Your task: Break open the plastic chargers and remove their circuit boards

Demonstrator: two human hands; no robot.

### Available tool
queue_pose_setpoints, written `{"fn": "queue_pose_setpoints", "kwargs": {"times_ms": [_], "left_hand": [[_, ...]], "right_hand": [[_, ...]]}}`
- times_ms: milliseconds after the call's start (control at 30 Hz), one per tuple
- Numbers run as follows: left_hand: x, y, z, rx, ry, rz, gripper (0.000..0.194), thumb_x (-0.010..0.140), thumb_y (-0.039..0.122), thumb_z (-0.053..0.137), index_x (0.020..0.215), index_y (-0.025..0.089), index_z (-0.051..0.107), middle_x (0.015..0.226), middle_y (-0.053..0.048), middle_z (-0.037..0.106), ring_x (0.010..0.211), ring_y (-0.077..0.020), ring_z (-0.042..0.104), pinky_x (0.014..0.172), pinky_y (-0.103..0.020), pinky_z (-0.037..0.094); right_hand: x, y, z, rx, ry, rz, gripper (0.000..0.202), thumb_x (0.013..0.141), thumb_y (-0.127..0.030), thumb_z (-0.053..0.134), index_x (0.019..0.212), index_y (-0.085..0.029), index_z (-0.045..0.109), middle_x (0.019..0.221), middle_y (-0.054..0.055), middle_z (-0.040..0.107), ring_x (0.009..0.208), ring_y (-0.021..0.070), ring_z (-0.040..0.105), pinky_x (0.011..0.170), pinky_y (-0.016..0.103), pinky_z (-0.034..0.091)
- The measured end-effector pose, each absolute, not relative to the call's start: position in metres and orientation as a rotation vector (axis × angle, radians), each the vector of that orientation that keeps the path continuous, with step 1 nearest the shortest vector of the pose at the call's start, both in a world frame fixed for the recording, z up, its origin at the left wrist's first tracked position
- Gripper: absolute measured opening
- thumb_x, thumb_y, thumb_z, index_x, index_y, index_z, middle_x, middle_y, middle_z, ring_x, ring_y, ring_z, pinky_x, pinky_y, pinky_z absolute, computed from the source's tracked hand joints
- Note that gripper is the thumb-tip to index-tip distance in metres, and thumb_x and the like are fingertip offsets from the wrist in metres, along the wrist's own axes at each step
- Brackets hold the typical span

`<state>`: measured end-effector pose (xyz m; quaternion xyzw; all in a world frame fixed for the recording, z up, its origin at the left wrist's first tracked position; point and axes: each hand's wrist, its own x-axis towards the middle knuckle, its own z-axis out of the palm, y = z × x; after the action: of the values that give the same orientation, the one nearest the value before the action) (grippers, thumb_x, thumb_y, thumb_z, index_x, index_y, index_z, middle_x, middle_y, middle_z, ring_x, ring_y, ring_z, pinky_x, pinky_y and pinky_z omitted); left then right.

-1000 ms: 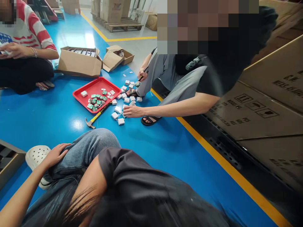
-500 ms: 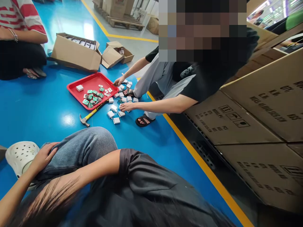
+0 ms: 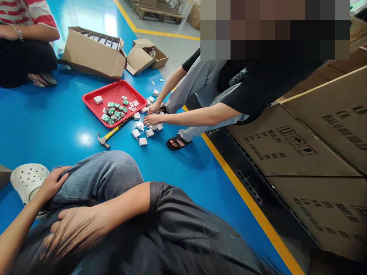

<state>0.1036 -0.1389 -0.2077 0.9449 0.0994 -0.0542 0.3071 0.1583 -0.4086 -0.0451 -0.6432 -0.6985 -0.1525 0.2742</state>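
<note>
My left hand point(image 3: 56, 183) lies flat on the lower leg of the blue jeans point(image 3: 114, 172), beside a white clog point(image 3: 30, 179). Nearer to me, my right hand point(image 3: 74, 225) rests on dark cloth with its fingers apart, partly covered by loose hair. Neither hand holds anything that I can see. Beyond my knee, a claw hammer point(image 3: 110, 133) with a yellow handle lies on the blue floor. Its handle end meets a red tray point(image 3: 86, 100) with several green circuit boards point(image 3: 117, 114) and white pieces in it.
A co-worker's hands point(image 3: 153, 116) are among several white square cases point(image 3: 142, 141) on the floor. Open cardboard boxes point(image 3: 88, 57) stand behind the tray. Large cartons point(image 3: 315, 126) are stacked at the right. Another person in a striped shirt point(image 3: 43, 15) crouches at the left.
The co-worker's farther hand has left the tray's edge and come close to the other hand over the white cases. My hands stay on my legs; the view has shifted slightly.
</note>
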Motion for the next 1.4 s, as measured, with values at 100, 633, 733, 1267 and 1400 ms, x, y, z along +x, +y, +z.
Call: {"fn": "queue_pose_setpoints", "kwargs": {"times_ms": [100, 633, 733, 1267, 1400], "left_hand": [[0.091, -0.124, -0.198, 2.376, 0.432, -0.217, 0.047, 0.084, 0.051, 0.040, 0.102, 0.018, 0.070, 0.120, -0.012, 0.070, 0.119, -0.0295, 0.061, 0.111, -0.044, 0.043], [0.102, -0.157, -0.184, 2.600, 0.634, -0.246, 0.046, 0.079, 0.057, 0.027, 0.080, 0.022, 0.057, 0.089, -0.013, 0.069, 0.088, -0.0288, 0.063, 0.082, -0.040, 0.050], [0.099, -0.158, -0.185, 2.608, 0.639, -0.275, 0.050, 0.079, 0.057, 0.028, 0.086, 0.018, 0.059, 0.094, -0.016, 0.068, 0.093, -0.0309, 0.062, 0.085, -0.042, 0.048], [0.093, -0.155, -0.191, 2.585, 0.616, -0.293, 0.052, 0.083, 0.054, 0.028, 0.095, 0.015, 0.060, 0.105, -0.018, 0.066, 0.102, -0.0315, 0.060, 0.090, -0.040, 0.045], [0.094, -0.156, -0.191, 2.573, 0.618, -0.305, 0.051, 0.081, 0.054, 0.027, 0.092, 0.015, 0.058, 0.105, -0.019, 0.067, 0.103, -0.0332, 0.059, 0.093, -0.043, 0.045]], "right_hand": [[0.191, -0.441, -0.019, -1.432, -2.161, -0.280, 0.029, 0.077, -0.045, 0.060, 0.101, -0.042, 0.074, 0.118, -0.018, 0.070, 0.108, 0.0029, 0.065, 0.096, 0.015, 0.053], [0.254, -0.531, -0.146, -1.605, -1.181, -0.225, 0.031, 0.090, -0.049, 0.053, 0.095, -0.027, 0.074, 0.142, -0.006, 0.058, 0.134, 0.0262, 0.051, 0.107, 0.046, 0.048], [0.259, -0.532, -0.152, -1.551, -1.180, -0.222, 0.029, 0.090, -0.047, 0.056, 0.100, -0.026, 0.072, 0.144, -0.003, 0.055, 0.136, 0.0285, 0.049, 0.108, 0.048, 0.048], [0.253, -0.530, -0.147, -1.541, -1.170, -0.193, 0.029, 0.084, -0.039, 0.063, 0.102, -0.019, 0.074, 0.136, 0.007, 0.062, 0.133, 0.0327, 0.051, 0.108, 0.049, 0.045], [0.251, -0.528, -0.142, -1.589, -1.067, -0.148, 0.033, 0.083, -0.046, 0.059, 0.076, -0.018, 0.075, 0.128, 0.000, 0.067, 0.126, 0.0311, 0.056, 0.098, 0.044, 0.047]]}}
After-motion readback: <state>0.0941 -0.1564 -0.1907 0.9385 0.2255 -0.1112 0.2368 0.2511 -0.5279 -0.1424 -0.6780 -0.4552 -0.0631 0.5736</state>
